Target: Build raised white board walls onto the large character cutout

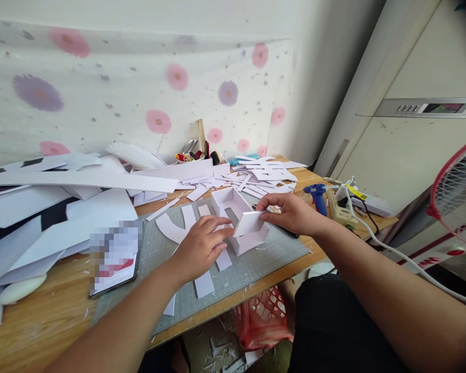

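Observation:
My right hand [285, 212] pinches the upper right edge of a small white foam-board panel [250, 223], which is tilted over an open white foam-board box frame [251, 241]. Extended and slightly apart, the fingers of my left hand [205, 241] reach the panel's left edge; whether they press on it I cannot tell. The box frame rests on a grey cutting mat [279, 252], and its near left part is partly behind the panel and my fingers. Left of it on the mat lie a curved white piece [168, 226] and several flat white strips [204, 286].
A phone [118, 261] sits at the mat's left, beside stacked white boards [62, 228]. Behind are heaped offcuts [266, 171] and a tool box [194, 170]. At right are a blue glue gun [316, 197], a power strip [341, 208], a white cable [388, 246] and a fan [460, 191].

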